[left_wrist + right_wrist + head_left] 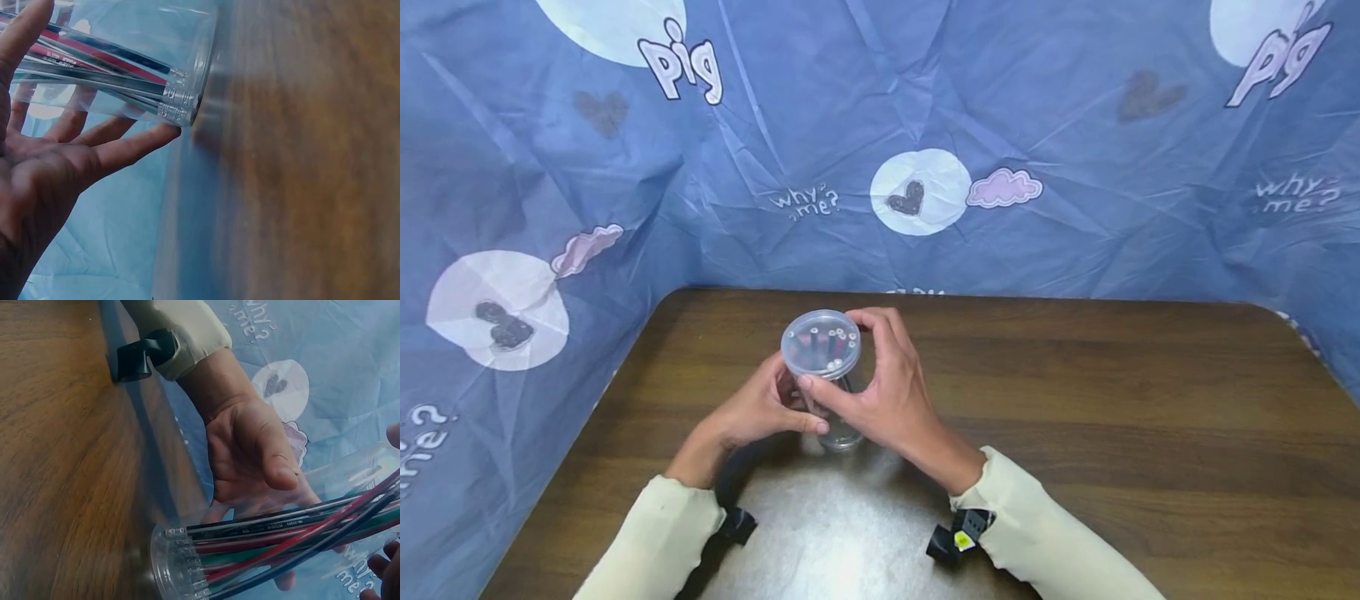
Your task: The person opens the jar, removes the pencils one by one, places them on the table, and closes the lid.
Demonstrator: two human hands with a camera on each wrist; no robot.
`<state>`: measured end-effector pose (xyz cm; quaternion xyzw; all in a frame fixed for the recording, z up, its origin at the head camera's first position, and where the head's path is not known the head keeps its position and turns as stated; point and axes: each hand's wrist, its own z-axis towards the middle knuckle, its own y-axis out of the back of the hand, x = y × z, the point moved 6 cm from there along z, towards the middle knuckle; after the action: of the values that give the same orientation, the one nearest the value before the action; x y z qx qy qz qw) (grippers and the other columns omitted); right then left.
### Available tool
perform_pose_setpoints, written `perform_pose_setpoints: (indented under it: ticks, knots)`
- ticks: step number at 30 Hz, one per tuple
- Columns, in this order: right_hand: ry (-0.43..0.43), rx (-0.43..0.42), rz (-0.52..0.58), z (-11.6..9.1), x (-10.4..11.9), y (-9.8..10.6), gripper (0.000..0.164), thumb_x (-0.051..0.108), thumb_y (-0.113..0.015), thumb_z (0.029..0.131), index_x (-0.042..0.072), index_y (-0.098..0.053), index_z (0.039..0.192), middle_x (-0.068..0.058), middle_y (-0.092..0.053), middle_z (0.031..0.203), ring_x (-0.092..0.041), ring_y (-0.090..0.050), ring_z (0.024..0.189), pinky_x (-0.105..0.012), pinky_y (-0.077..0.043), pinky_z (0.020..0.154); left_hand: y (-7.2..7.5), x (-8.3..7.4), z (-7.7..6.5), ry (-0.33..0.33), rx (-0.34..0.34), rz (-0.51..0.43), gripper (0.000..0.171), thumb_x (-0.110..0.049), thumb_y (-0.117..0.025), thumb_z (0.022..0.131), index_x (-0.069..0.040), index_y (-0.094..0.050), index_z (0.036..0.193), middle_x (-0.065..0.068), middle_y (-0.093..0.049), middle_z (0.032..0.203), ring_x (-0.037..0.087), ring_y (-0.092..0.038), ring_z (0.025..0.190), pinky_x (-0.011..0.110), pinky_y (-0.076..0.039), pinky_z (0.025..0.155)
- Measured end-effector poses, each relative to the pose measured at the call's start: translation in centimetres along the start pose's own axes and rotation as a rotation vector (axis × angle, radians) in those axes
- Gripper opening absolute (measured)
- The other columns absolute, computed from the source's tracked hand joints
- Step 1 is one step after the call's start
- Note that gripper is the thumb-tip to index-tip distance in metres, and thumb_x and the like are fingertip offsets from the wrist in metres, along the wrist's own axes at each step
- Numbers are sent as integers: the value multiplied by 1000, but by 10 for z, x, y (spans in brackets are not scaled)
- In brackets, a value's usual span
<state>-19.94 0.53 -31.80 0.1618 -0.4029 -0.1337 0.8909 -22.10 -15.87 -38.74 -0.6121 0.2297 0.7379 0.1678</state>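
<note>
A clear plastic jar (pixel 841 435) of pencils stands upright between the two hands, with a round clear lid (pixel 820 343) on its top. My left hand (pixel 766 402) holds the jar's body from the left, thumb across the front and fingers behind. At the lid's rim, my right hand (pixel 891 387) grips with its thumb at the near side and fingers at the far side. Red, green, blue and black pencils (pixel 281 540) lean inside, their silvery ends down at the jar's base. In the left wrist view, the fingertips (pixel 169 132) reach close to the base.
Under the jar is a brown wooden table (pixel 1112 417) with a bright glare spot near its front. A blue printed cloth (pixel 1037 100) hangs behind and to the sides. Black wrist mounts (pixel 741 527) sit at both pale sleeves (pixel 1052 533).
</note>
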Motion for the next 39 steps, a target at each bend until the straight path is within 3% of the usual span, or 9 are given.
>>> perform_pose_setpoints:
  ticks: [6, 16, 23, 39]
  knots:
    - [-32, -23, 2, 1, 1, -1, 74, 43, -88, 68, 8, -55, 125, -3, -51, 123, -16, -51, 114, -38, -46, 97, -1, 1, 1, -15, 10, -18, 90, 9, -86, 69, -2, -37, 144, 22, -57, 126, 25, -66, 87, 36, -60, 72]
    - [14, -48, 33, 6, 1, 1, 70, 41, -90, 66, 7, -62, 121, -2, -58, 122, -17, -54, 115, -39, -45, 98, 2, -1, 4, -43, -18, 33, 90, 8, -87, 67, -1, -41, 143, 12, -59, 129, 21, -63, 103, 35, -59, 76]
    - [71, -67, 73, 7, -1, 1, 66, 39, -89, 66, 6, -64, 118, -2, -63, 120, -15, -59, 111, -41, -49, 96, -1, -1, 5, -44, -3, 23, 82, 7, -87, 68, 1, -45, 139, 17, -62, 123, 23, -64, 86, 33, -58, 69]
    - [117, 39, 194, 15, -4, 5, 60, 29, -91, 65, 5, -67, 114, -3, -65, 115, -17, -59, 111, -37, -48, 100, -3, 1, 7, -52, -26, 101, 72, 5, -88, 67, -2, -53, 130, 11, -66, 111, 20, -63, 78, 32, -56, 64]
